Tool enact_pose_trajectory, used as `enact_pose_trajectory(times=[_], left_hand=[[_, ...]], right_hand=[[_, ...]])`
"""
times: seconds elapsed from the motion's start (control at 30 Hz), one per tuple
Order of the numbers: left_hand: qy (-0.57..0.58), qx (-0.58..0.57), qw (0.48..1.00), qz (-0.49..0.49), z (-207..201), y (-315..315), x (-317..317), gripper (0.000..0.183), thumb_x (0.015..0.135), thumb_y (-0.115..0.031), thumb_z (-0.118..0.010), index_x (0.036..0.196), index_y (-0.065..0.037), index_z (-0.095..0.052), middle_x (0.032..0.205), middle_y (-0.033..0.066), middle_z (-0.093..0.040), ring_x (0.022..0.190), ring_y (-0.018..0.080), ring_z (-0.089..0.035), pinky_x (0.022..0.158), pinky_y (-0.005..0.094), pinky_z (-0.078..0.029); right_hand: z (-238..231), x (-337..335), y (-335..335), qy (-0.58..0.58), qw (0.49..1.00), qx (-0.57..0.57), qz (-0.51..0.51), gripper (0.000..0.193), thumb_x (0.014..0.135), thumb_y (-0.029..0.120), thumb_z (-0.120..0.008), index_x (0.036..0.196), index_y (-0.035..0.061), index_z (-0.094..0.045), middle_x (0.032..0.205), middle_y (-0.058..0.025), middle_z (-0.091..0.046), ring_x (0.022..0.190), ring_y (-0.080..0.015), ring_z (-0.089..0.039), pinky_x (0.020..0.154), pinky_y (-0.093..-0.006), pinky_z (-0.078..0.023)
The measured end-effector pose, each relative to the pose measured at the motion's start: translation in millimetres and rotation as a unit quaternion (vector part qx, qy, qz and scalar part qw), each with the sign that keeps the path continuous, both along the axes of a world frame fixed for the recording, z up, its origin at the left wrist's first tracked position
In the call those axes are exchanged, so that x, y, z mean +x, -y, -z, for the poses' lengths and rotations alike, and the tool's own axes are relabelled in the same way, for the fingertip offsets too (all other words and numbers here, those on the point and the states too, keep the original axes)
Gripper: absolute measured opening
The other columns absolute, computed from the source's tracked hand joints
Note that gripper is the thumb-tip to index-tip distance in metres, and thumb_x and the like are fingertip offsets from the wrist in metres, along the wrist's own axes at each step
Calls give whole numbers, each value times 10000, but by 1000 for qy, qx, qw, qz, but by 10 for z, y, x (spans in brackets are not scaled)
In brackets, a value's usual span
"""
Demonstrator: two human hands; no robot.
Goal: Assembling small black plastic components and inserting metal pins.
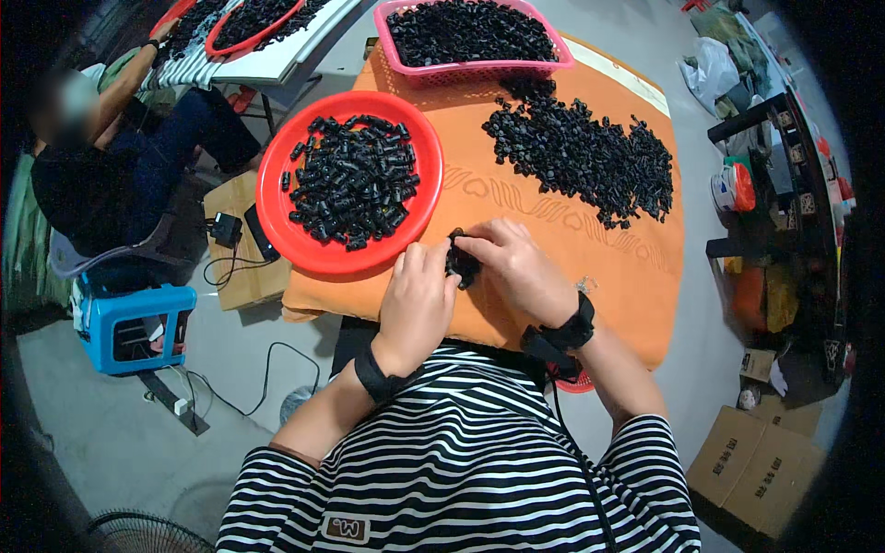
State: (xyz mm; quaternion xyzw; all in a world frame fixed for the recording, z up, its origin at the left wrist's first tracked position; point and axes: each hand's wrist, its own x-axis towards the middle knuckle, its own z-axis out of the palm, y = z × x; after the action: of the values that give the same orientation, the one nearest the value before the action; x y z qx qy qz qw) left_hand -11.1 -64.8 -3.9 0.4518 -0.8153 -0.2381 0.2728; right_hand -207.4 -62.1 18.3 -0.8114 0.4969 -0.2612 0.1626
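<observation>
My left hand [419,300] and my right hand [521,274] meet over the near edge of an orange-covered table [553,304]. Their fingers are closed around a small black plastic part [456,237] between them; its exact shape is hidden by my fingertips. Just below, a few more black parts [465,269] lie in a little heap. A red round tray [277,189], left of my hands, holds many short black cylindrical pieces [355,180]. Farther right, smaller black parts [581,161] are spread over the cloth.
A pink basket [475,72] full of black parts stands at the table's far edge. At left, another person [101,175] works at a white table [277,64]. A blue plastic stool-like box [138,323], cables and a cardboard carton [244,244] are on the floor; a black shelf [797,184] stands right.
</observation>
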Motion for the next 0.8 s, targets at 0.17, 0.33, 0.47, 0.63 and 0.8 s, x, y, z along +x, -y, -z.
enact_pose_trajectory(times=[0.17, 0.33, 0.47, 0.63, 0.8], left_hand=[[-7, 7, 1000, -14, -5, 5, 0, 441, 855, -59, -719, 1267, 2, -574, 1074, 181, -580, 1033, 378, -582, 916, 458, -471], [-34, 62, 997, -22, -44, -22, 38, 389, 860, -45, -698, 1231, 8, -594, 1077, 190, -587, 1013, 386, -604, 900, 457, -497], [-42, -22, 999, 4, -78, 124, -89, 328, 899, -5, -629, 1226, 13, -603, 1122, 204, -608, 1049, 376, -617, 906, 448, -508], [68, -139, 987, 32, -146, 320, -308, 373, 887, 36, -559, 1258, 36, -598, 1255, 250, -606, 1167, 390, -597, 979, 431, -506], [196, -247, 949, 10, 1, 389, -424, 249, 800, -4, -629, 1041, 57, -650, 1133, 233, -641, 1096, 350, -621, 920, 383, -537]], right_hand=[[70, -98, -92, 18, 999, -8, 31, 471, 791, -72, -656, 1247, 45, -674, 1179, -163, -666, 1066, -343, -622, 940, -425, -504], [26, -337, -338, 108, 980, -17, 165, 440, 797, -133, -609, 1205, 21, -671, 1058, -160, -692, 985, -310, -680, 838, -399, -558], [118, -549, -600, 187, 952, -13, 241, 393, 848, -150, -582, 1190, 14, -685, 1027, -137, -705, 911, -228, -710, 777, -345, -577], [99, -658, -896, 165, 943, 44, 284, 366, 899, -144, -556, 1206, 9, -684, 1068, -121, -694, 999, -217, -701, 879, -313, -577], [88, -697, -1113, 221, 921, 38, 320, 342, 886, -127, -575, 1181, 0, -690, 1051, -132, -704, 959, -225, -706, 854, -314, -563]])
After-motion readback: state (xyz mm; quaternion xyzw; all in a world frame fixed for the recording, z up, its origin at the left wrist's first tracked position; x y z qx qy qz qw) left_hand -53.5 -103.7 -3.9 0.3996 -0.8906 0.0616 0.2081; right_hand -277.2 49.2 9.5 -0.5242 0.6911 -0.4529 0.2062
